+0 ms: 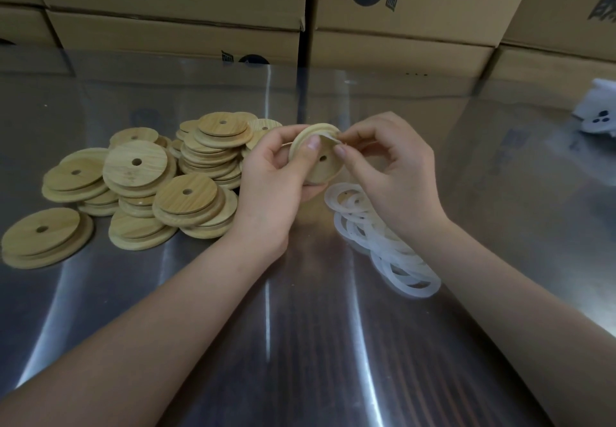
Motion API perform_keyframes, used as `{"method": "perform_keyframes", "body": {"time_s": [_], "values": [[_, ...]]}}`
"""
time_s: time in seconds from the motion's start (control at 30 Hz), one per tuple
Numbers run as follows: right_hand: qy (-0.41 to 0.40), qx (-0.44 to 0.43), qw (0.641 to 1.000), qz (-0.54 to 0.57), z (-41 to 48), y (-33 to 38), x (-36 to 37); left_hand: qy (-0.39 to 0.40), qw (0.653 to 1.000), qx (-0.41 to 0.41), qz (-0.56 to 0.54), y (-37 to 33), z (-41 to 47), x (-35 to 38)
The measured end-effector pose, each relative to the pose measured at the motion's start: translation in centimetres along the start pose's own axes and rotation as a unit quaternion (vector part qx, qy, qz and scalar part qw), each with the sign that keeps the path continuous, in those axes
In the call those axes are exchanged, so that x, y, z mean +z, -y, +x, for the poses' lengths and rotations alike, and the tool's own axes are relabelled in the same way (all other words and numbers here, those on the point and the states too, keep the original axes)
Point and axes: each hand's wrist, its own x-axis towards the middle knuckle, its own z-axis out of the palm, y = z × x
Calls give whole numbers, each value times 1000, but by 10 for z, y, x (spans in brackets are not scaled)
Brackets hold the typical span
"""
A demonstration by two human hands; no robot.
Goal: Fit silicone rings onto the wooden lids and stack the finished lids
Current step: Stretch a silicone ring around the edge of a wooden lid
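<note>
Two bare hands meet above a steel table (300, 343), working on a single wooden lid (316, 163) held tilted toward the camera. The left hand (276, 186) is curled around the lid's left edge, thumb pressed on its face; the fingers behind it are hidden. The right hand (393, 173) pinches a translucent silicone ring (328, 138) at the lid's upper rim, thumb and forefinger closed on it; how far the ring is seated cannot be made out, as most of it is blocked by the fingers. A loose heap of silicone rings (383, 243) lies on the table just below the hands, partly covered by the right wrist. To the left, a pile of wooden lids (140, 186) spreads in uneven stacks, each lid with a small hole; whether any carry rings is unclear. Cardboard boxes (400, 10) wall off the far edge, their printing cut off by the frame. A white object (596, 116) at the right edge is blurred. The near table between the forearms lies open.
</note>
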Motion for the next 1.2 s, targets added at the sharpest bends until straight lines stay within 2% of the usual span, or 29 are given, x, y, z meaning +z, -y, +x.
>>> {"method": "perform_keyframes", "body": {"time_s": [0.17,0.3,0.7,1.2], "values": [[-21,12,1000,14,-1,0,1,28,1000,-4,-3,-1,-3,2],[-26,2,1000,4,0,-1,1,45,997,31,54,-1,-3,1],[-24,14,1000,-15,-3,2,6,11,987,88,135,0,1,-1],[-27,66,997,12,-3,6,6,14,981,117,154,3,5,-3]]}}
